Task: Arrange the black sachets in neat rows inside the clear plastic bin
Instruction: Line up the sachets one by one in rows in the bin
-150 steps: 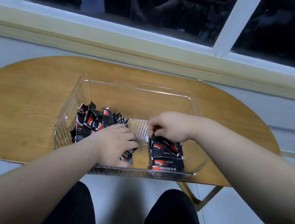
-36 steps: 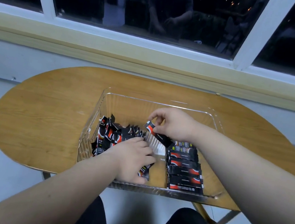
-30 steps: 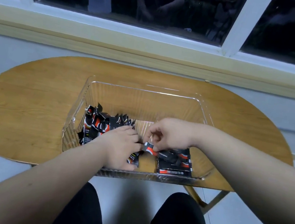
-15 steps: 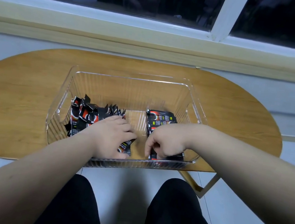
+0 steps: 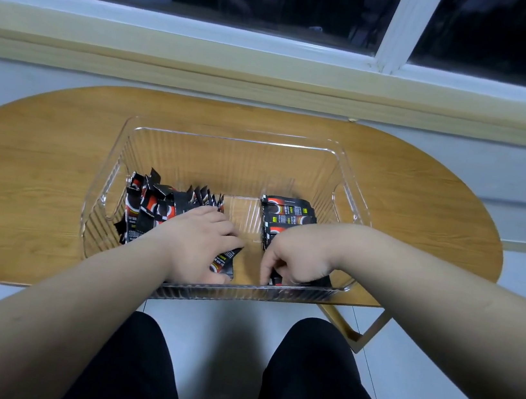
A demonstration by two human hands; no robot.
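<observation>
Reaches both forearms forward; rests left hand (image 5: 201, 246) palm-down, fingers loosely extended; holds right hand (image 5: 297, 258) knuckles-up, fingers curled down, pinching a sachet (image 5: 275, 281).

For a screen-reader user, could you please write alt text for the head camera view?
Two bare hands work inside a clear plastic bin on a wooden table. The left hand rests on a jumbled pile of black sachets; the right hand, curled, works at the near end of a neat row at the bin's right.
</observation>
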